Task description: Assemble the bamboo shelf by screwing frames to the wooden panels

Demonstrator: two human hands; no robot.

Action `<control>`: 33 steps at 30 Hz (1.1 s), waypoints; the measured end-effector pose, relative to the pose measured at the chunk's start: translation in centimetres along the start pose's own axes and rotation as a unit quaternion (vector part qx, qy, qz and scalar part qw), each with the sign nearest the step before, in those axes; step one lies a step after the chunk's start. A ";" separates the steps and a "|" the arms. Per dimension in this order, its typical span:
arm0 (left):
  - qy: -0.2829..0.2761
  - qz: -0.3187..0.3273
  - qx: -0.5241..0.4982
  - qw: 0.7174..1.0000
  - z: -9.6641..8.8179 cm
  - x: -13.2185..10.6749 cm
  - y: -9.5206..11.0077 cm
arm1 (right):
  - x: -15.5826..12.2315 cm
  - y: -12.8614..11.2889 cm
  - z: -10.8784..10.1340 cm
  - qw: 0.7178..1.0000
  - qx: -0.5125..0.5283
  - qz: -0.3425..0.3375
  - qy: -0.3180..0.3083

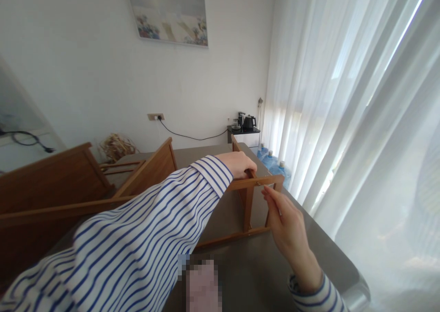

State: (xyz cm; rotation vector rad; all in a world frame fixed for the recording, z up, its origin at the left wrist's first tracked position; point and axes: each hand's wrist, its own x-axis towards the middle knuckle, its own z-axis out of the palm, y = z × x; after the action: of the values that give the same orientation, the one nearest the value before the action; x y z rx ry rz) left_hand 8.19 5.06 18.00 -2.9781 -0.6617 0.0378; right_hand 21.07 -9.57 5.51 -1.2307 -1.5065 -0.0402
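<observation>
A brown wooden shelf frame (248, 206) lies on its side on the grey table (247, 261). My left hand (240, 164) reaches over its upper rail, fingers curled round the edge of a cross board near the right end. My right hand (287, 222) is raised just right of that board, thumb and fingertips pinched together close under the rail. Whatever the pinch holds, if anything, is too small to make out. A tiny shiny spot, perhaps a screw, shows on the rail by those fingertips. Wider wooden panels (48, 179) of the frame slant away at the left.
Beyond the table's right edge stand several blue water bottles (271, 158) by white curtains (305, 73). A black kettle (249, 122) sits on a small cabinet (245, 138) at the back. Straw-like material (117, 147) lies behind the frame; a cord (192, 137) runs along the wall.
</observation>
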 end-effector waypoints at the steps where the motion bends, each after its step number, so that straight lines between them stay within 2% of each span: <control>1: 0.002 -0.002 0.003 1.000 0.0 0.0 0.0 | -0.1 0.0 0.1 1.000 0.006 0.007 0.009; 5: 0.005 -0.003 0.004 1.000 0.1 0.1 0.0 | 0.0 -0.1 0.1 0.998 -0.012 0.023 0.049; 9: 0.004 -0.001 -0.003 1.000 0.1 0.1 -0.1 | 0.4 -0.4 -0.1 0.994 -0.088 -0.031 0.064; 12: 0.003 0.004 0.000 1.000 0.1 0.0 -0.1 | 0.6 -0.3 -0.2 0.989 -0.107 -0.073 0.070; 20: 0.001 0.010 0.006 1.000 0.1 0.0 -0.1 | 1.1 0.0 0.2 0.977 -0.086 -0.162 0.104; 33: 0.011 0.010 0.014 1.000 0.2 0.1 -0.1 | 1.6 0.7 0.5 0.974 -0.069 -0.193 0.100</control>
State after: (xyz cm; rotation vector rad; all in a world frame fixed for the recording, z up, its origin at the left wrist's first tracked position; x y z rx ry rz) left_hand 8.18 5.21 17.82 -2.9546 -0.6237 0.0161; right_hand 21.46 -7.92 6.10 -0.9913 -1.5628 -0.5187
